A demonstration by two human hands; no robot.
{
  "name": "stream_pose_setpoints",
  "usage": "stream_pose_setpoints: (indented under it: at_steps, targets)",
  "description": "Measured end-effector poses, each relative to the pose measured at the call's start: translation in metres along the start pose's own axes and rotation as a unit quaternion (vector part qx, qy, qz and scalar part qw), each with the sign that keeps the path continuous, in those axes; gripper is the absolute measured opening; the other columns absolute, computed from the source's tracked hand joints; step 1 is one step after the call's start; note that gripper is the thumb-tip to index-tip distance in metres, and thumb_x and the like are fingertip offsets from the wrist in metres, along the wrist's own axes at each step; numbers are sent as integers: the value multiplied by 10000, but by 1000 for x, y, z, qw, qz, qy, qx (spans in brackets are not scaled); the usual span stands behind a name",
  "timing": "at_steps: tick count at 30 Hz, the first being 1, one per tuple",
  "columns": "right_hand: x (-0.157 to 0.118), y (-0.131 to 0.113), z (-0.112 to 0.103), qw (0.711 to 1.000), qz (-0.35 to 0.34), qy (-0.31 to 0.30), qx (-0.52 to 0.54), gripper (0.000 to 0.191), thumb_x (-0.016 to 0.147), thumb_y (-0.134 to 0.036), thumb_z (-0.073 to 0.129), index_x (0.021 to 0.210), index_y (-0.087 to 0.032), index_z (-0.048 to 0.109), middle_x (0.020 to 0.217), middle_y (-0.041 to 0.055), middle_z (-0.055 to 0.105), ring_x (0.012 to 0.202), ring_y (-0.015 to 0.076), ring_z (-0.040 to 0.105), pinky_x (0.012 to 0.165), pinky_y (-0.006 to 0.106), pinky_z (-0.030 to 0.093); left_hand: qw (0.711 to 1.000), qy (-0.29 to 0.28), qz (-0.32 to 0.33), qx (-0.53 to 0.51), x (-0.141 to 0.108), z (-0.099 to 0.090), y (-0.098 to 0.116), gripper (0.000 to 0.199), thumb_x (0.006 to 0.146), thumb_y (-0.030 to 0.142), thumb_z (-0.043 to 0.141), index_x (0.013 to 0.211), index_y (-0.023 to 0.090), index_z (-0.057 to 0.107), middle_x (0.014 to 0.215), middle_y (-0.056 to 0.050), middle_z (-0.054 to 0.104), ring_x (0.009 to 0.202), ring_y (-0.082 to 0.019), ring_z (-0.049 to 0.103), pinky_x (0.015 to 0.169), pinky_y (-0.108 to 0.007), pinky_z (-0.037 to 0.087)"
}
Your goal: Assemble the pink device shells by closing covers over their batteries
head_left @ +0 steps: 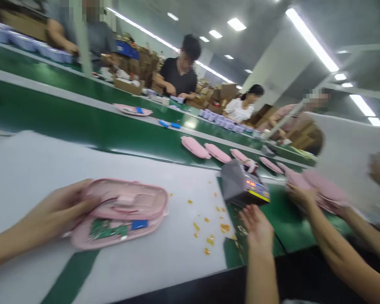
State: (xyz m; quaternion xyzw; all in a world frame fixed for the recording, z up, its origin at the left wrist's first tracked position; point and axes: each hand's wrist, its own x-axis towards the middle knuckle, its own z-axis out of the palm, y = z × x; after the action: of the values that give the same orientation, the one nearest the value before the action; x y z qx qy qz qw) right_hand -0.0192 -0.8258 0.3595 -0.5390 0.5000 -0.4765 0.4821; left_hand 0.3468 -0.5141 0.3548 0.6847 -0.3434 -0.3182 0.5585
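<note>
My left hand [72, 202] grips a pink oval casing [126, 202] at its left end, above the white sheet [164, 261]. The casing's two halves lie one partly over the other; the lower half bears a green circuit board [109, 230] and a blue part [139, 224], and a thin dark wire runs on the upper half. My right hand [256, 223] is held palm up with fingers spread and nothing in it, just below a grey box with a lit red display [245, 183]. Small yellow pieces [210, 241] are scattered on the sheet between my hands.
Several pink casings [195, 147] lie on the green belt [158, 147] beyond the sheet, with blue parts [169, 124] further left. At the right, another person's hands [304, 196] hold pink casings. People sit across the line beside lilac cups [221, 120].
</note>
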Motion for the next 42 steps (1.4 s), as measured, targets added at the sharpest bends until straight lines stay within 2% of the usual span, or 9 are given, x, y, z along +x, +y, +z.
stream_pose_setpoints:
  at_steps: [3,6,7,10,12,14,25,34,42]
  targets:
    - [-39,-24,32,995,-58,75,21,176,723,-452,716,657,-335,602,695,79,601,787,283,678,733,498,552,996,-28,-21,-78,-3,6,20,442,702,488,750,977,153,661,804,-41,711,711,-226,661,610,-271,552]
    - [-91,-66,98,979,-173,-101,-46,164,816,-469,659,780,-310,651,906,84,650,922,280,654,841,511,534,989,-41,-20,-137,-3,5,23,389,733,416,727,974,120,650,867,-58,703,774,-199,655,664,-264,537]
    - [-107,-79,124,946,-241,-201,-77,176,844,-455,634,804,-285,651,992,81,654,981,276,639,866,495,529,987,-47,-17,-152,-3,5,22,371,744,391,717,982,115,649,878,-65,701,797,-203,658,677,-271,537]
    - [-140,-100,200,791,-387,-437,-183,217,923,-386,527,816,-226,628,1155,84,613,1073,244,592,905,424,507,982,-58,1,-178,-6,4,16,325,759,325,688,995,103,655,878,-77,698,806,-209,663,678,-281,535]
    - [-147,-98,235,714,-414,-507,-249,234,948,-337,470,812,-207,609,1208,93,583,1079,227,580,895,398,501,981,-60,14,-184,-7,4,12,297,766,296,666,989,100,661,877,-77,694,795,-203,658,668,-273,528]
    - [-146,-89,254,681,-422,-524,-289,228,948,-304,459,804,-202,603,1231,97,569,1060,221,582,861,382,504,980,-57,24,-189,-6,4,8,266,758,268,648,962,98,664,850,-71,685,773,-196,648,646,-259,515]
    - [-150,-71,262,653,-539,-404,-346,220,868,-371,580,726,-231,671,1076,57,648,962,223,596,669,308,476,985,-60,59,-151,-4,2,-2,153,736,186,548,846,111,625,657,10,519,592,-110,477,501,-191,363]
    - [-139,-77,257,688,-448,-489,-295,321,922,-458,504,744,-235,651,1073,58,622,905,188,617,703,294,479,986,-62,39,-148,-7,1,1,215,738,142,546,920,110,658,686,-4,573,600,-117,512,514,-189,396]
    - [-143,-76,262,651,-484,-469,-349,285,940,-409,488,765,-239,637,1192,39,583,996,198,583,688,303,478,983,-74,46,-160,-3,3,-4,116,749,166,515,832,122,585,663,18,512,583,-98,482,507,-184,364]
